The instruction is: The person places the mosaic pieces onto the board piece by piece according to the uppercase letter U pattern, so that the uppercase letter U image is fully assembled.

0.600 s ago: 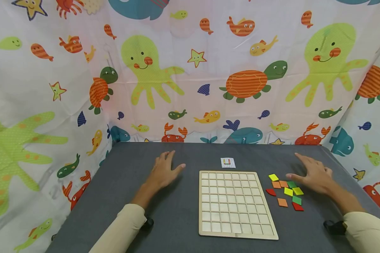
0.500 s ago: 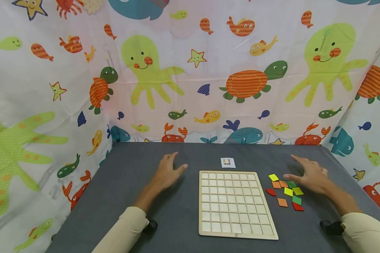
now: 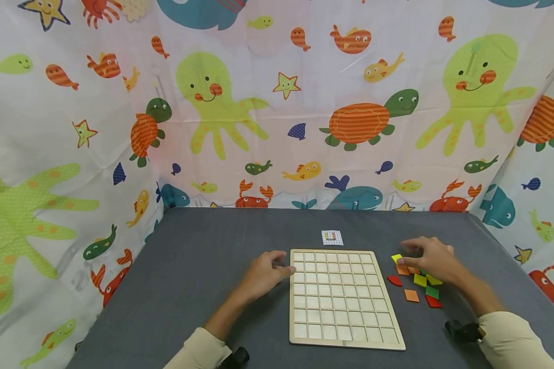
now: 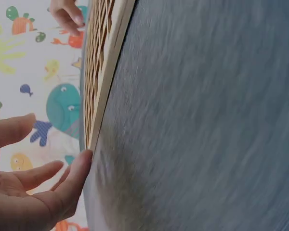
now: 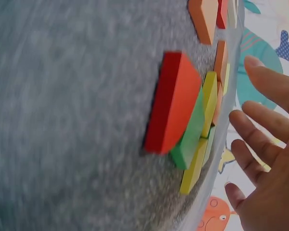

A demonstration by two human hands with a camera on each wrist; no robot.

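Note:
My left hand (image 3: 264, 275) is at the left edge of a pale wooden grid board (image 3: 346, 345), fingers loosely bent. In the left wrist view a fingertip (image 4: 84, 156) meets or nearly meets the board's edge; contact is unclear. My right hand (image 3: 431, 259) hovers over a group of coloured tiles, thumb by a yellow tile (image 3: 395, 258), holding nothing visible. Around it lie an orange tile (image 3: 411, 295), a green tile (image 3: 432, 292), a red curved tile (image 3: 394, 281) and another red tile (image 5: 173, 103). The hand partly hides several tiles in the head view.
A small card (image 3: 332, 238) with a coloured U-shaped pattern on a grid lies behind the board. The dark grey table (image 3: 203, 241) meets a sea-animal curtain (image 3: 277, 113) at the back and sides.
My left hand has moved right and toward me, to the board's left edge. My right hand has moved left, over the tiles. Board, tiles and card have stayed in place.

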